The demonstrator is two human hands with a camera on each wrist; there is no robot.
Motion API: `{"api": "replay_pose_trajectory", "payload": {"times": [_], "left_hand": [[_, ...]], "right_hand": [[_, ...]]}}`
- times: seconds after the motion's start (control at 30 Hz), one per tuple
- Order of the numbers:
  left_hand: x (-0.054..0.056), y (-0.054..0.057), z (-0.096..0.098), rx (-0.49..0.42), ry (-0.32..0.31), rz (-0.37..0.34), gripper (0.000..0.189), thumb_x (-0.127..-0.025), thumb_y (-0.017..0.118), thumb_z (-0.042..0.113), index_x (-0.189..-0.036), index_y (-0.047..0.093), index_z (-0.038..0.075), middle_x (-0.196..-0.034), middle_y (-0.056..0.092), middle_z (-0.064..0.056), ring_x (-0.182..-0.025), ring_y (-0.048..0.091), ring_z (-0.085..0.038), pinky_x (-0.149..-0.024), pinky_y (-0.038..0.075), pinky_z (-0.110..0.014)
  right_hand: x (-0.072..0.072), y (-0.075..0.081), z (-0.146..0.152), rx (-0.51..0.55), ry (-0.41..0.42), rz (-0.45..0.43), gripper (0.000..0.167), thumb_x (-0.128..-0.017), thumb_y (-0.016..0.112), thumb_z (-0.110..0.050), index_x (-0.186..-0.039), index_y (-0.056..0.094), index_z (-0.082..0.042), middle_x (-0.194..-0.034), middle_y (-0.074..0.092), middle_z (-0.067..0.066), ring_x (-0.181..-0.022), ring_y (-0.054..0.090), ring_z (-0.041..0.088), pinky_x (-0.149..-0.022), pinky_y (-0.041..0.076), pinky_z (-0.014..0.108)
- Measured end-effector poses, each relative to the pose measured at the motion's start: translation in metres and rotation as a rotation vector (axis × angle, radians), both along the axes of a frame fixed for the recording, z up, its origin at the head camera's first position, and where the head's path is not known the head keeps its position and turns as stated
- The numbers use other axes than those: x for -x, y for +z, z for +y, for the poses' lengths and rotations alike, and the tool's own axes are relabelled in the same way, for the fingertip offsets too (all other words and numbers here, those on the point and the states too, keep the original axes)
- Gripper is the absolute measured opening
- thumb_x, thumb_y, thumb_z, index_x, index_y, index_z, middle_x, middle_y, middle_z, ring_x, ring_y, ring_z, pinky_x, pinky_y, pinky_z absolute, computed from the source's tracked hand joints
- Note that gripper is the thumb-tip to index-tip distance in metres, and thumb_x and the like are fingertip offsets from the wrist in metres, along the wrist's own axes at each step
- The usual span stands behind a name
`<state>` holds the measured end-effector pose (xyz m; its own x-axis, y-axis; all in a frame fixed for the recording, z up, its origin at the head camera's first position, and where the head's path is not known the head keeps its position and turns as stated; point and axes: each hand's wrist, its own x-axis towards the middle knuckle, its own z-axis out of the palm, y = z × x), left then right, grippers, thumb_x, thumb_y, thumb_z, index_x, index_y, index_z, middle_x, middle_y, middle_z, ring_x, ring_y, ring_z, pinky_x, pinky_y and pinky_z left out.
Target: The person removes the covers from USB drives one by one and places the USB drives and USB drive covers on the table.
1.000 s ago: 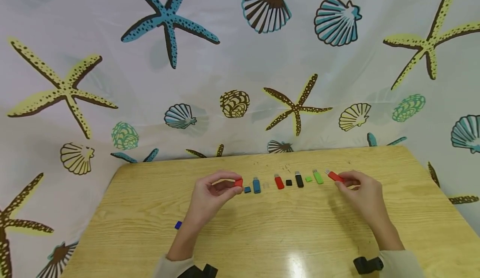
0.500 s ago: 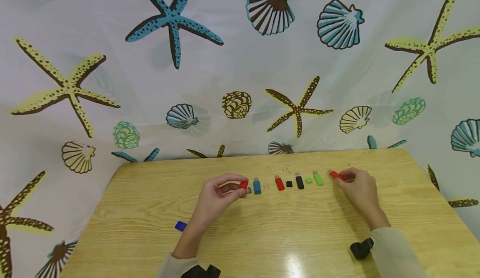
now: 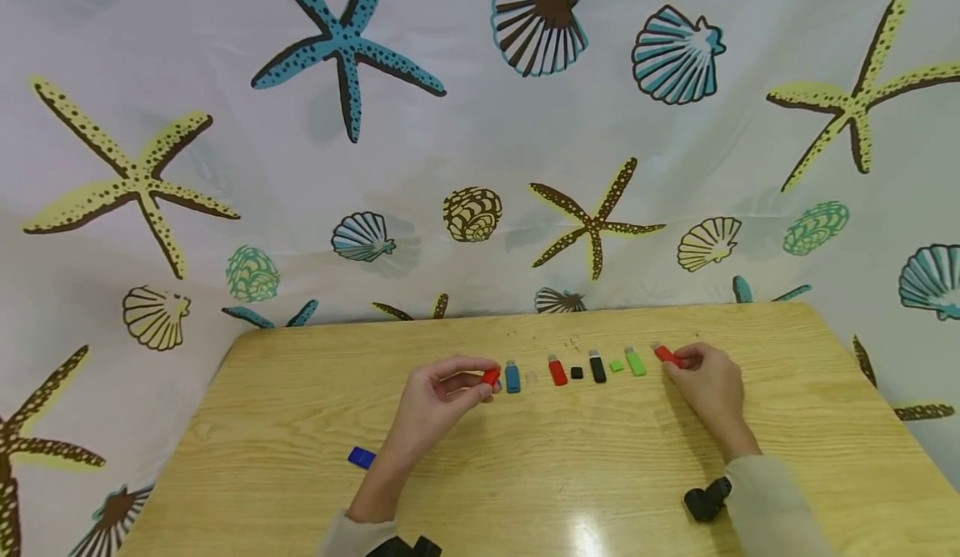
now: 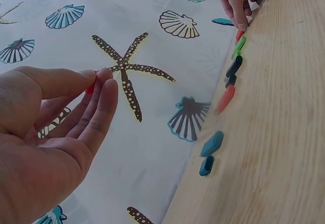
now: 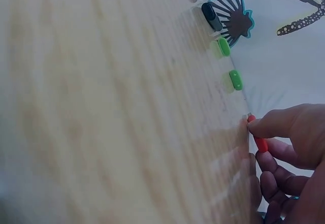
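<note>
My left hand (image 3: pixel 431 398) pinches a small red cap (image 3: pixel 491 376) between thumb and fingertips, held above the table. My right hand (image 3: pixel 711 386) grips a red USB flash drive (image 3: pixel 667 354) at the right end of a row, its metal plug pointing away to the left. The row holds a green flash drive (image 3: pixel 635 362), a green cap (image 3: pixel 617 366), a black drive (image 3: pixel 597 367), a black cap (image 3: pixel 577 373), another red drive (image 3: pixel 557 371) and a blue drive (image 3: pixel 512 377). A blue cap (image 4: pixel 206 166), mostly hidden in the head view, shows in the left wrist view.
A dark blue flat piece (image 3: pixel 362 457) lies beside my left forearm on the wooden table (image 3: pixel 525 490). A faint, clear-looking small thing (image 3: pixel 532 376) sits between the blue and red drives. A white cloth with sea prints (image 3: pixel 420 157) hangs behind the table.
My left hand has shifted slightly right with the red cap, now covering most of the blue cap. My right hand, still holding its red drive, has moved a little left and its wrist has turned.
</note>
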<state>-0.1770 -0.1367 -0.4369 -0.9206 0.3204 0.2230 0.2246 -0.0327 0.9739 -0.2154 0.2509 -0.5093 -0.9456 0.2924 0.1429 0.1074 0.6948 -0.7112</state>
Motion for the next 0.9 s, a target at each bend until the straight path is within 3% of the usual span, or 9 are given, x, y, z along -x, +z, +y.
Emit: {"api": "replay_pose_trajectory", "payload": {"times": [0.17, 0.4, 0.5, 0.63, 0.9], "left_hand": [[0.0, -0.008, 0.009, 0.019, -0.026, -0.007, 0.027, -0.093, 0.071, -0.006, -0.119, 0.07, -0.008, -0.117, 0.068, -0.027, -0.098, 0.074, -0.032, -0.084, 0.062, -0.039], [-0.002, -0.024, 0.037, 0.043, -0.081, -0.049, 0.027, -0.095, 0.069, -0.005, -0.123, 0.07, -0.006, -0.119, 0.07, -0.024, -0.091, 0.074, -0.015, -0.083, 0.062, -0.045], [-0.001, -0.032, 0.049, 0.024, -0.088, -0.081, 0.027, -0.096, 0.068, -0.005, -0.123, 0.071, -0.005, -0.117, 0.07, -0.024, -0.092, 0.074, -0.021, -0.085, 0.061, -0.05], [0.003, -0.041, 0.066, 0.022, -0.084, -0.107, 0.026, -0.095, 0.068, -0.005, -0.121, 0.072, -0.006, -0.117, 0.07, -0.023, -0.096, 0.072, -0.038, -0.086, 0.059, -0.053], [0.013, -0.044, 0.101, 0.013, -0.068, -0.059, 0.025, -0.095, 0.063, -0.009, -0.118, 0.073, -0.006, -0.117, 0.07, -0.022, -0.101, 0.07, -0.035, -0.081, 0.062, -0.032]], "right_hand": [[-0.003, 0.0, 0.003, -0.004, 0.027, -0.002, 0.026, -0.089, 0.08, -0.02, -0.101, 0.072, 0.002, -0.089, 0.072, 0.016, -0.076, 0.066, 0.028, -0.063, 0.049, 0.034], [-0.003, 0.002, 0.005, -0.019, 0.042, -0.023, 0.031, -0.089, 0.081, -0.024, -0.102, 0.071, 0.002, -0.091, 0.072, 0.016, -0.078, 0.067, 0.029, -0.063, 0.05, 0.036], [-0.003, 0.003, 0.004, -0.02, 0.046, -0.029, 0.031, -0.089, 0.081, -0.024, -0.103, 0.071, 0.002, -0.091, 0.071, 0.016, -0.079, 0.067, 0.029, -0.064, 0.05, 0.036], [-0.003, 0.003, 0.004, -0.016, 0.051, -0.04, 0.032, -0.089, 0.081, -0.025, -0.103, 0.07, 0.002, -0.091, 0.071, 0.016, -0.079, 0.066, 0.028, -0.065, 0.05, 0.036], [-0.009, 0.003, 0.005, 0.03, 0.054, -0.02, 0.03, -0.092, 0.079, -0.026, -0.102, 0.071, 0.001, -0.093, 0.071, 0.014, -0.081, 0.066, 0.026, -0.068, 0.05, 0.032]]}}
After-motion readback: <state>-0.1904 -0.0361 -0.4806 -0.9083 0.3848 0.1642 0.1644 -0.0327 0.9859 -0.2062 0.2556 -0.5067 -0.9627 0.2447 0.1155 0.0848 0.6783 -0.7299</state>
